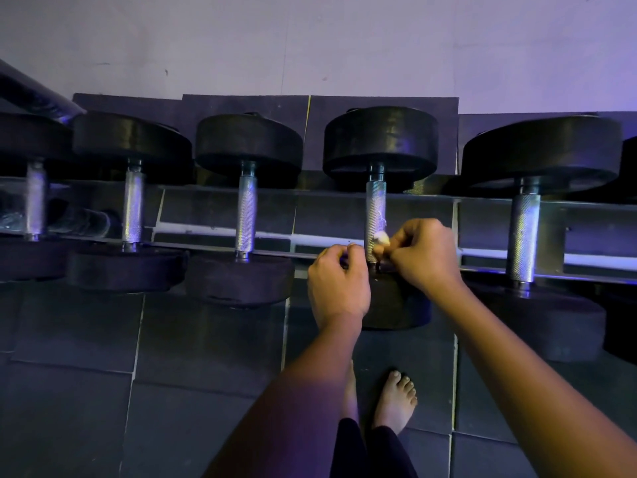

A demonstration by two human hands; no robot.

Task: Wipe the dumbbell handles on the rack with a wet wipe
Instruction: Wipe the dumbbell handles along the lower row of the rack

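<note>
In your head view, your right hand (425, 258) pinches a small crumpled white wet wipe (381, 239) against the lower end of the knurled silver steel handle (375, 207) of a black dumbbell that lies across the dark metal rack (193, 234). Your left hand (339, 284) sits just beside the handle with its fingers curled. I cannot tell whether it holds anything.

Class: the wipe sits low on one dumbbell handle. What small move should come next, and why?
Probably slide the right hand with the wet wipe up the handle: the wipe is pinched against its lower end, and the knurled length above, bearing white flecks, lies bare.
</note>
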